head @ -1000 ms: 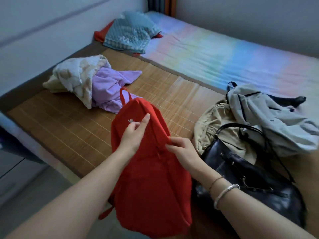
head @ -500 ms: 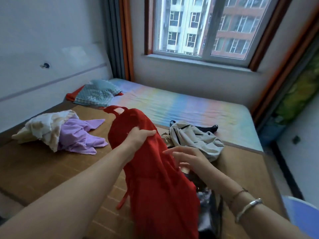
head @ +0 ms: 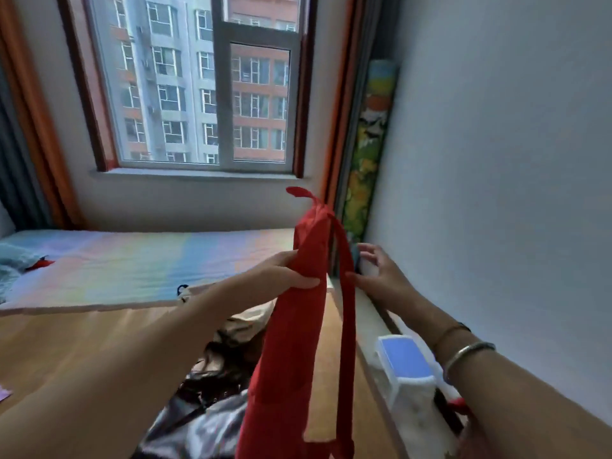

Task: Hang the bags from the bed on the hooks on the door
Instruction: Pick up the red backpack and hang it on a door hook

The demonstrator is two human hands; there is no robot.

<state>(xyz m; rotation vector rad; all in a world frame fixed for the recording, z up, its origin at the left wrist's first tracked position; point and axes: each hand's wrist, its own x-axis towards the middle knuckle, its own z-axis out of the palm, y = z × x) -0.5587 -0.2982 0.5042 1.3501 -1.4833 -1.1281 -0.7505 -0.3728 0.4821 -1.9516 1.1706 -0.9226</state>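
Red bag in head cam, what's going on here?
A person is lifting the red bag off the bed. The left hand grips it near the top, so it hangs upright above the bed. The right hand is open beside the bag's strap, fingers spread, holding nothing. A black bag lies on the bed below. No door or hooks are in view, so nothing is hung yet.
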